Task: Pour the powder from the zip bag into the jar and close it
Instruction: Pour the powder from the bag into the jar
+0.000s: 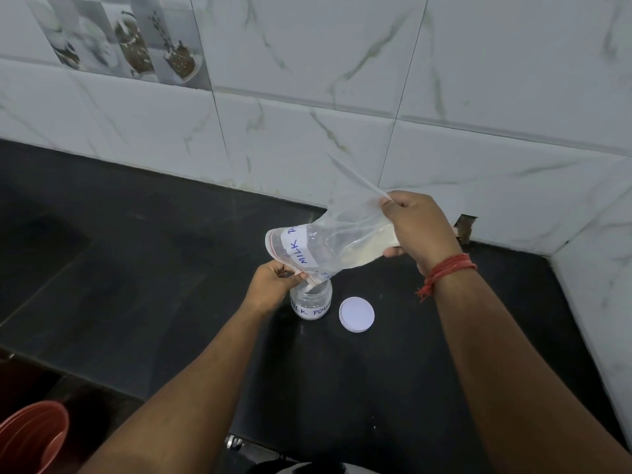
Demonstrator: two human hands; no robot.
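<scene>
Our left hand (pixel 273 280) pinched the zip bag's (pixel 328 241) mouth over the open jar (pixel 312 301) on the table (pixel 136 268); our right hand (pixel 415 227) gripped its raised bottom, the lid (pixel 356 314) just beside the jar.

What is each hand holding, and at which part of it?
Both hands hold the zip bag. The left hand pinches its open zip end just over the jar; the right hand grips the raised bottom end.
</scene>
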